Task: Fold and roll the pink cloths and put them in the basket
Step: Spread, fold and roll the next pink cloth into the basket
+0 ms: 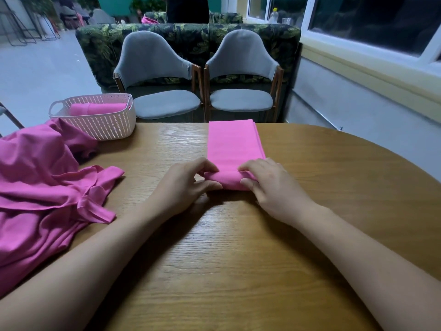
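A pink cloth (232,142), folded into a long narrow strip, lies on the wooden table (238,247) and reaches to its far edge. Its near end is rolled into a short tube. My left hand (183,187) pinches the roll's left end between thumb and fingers. My right hand (269,185) grips the right end, fingers curled over the top. A pale pink perforated basket (107,125) stands at the table's far left with rolled pink cloths (97,108) inside it.
A loose heap of pink cloths (43,192) covers the table's left side in front of the basket. Two grey chairs (157,87) stand behind the far edge. A wall with a window sill (370,68) runs along the right.
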Demonstrator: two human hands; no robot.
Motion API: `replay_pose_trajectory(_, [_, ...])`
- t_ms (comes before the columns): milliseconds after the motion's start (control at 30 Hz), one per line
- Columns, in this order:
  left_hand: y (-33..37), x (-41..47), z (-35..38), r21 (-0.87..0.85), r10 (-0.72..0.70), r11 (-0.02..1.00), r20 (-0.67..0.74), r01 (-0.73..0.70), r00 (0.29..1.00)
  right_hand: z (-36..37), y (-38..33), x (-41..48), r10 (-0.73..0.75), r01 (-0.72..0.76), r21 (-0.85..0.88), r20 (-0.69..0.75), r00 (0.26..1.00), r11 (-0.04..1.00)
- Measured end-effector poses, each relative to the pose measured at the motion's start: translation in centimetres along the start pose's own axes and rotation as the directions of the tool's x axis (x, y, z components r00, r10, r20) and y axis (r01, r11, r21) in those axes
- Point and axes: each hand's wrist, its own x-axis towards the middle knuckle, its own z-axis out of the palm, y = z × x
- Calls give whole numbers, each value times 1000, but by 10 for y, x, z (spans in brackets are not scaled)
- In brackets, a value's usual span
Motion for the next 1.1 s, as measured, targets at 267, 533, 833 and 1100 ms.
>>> replay_pose_trajectory(267, [6,-4,-8,-134,-43,989,180,67,983,-11,-9,-12,-4,2,51,44,999,999])
replay_pose_trajectory(533, [4,-5,-1,-30,-20,999,12,21,1000,-6,-9,-12,-65,66,-41,15,998,997])
replay_pose_trajectory(833, [15,-9,-1,216,180,962,-49,-166,982,-1,3,2,-11,12,-33,22,1000,999])
replay_pose_trajectory(1100, [8,-4,0,234,179,957,-10,-172,984,-1,-13,-4,-63,52,-197,-48,997,979])
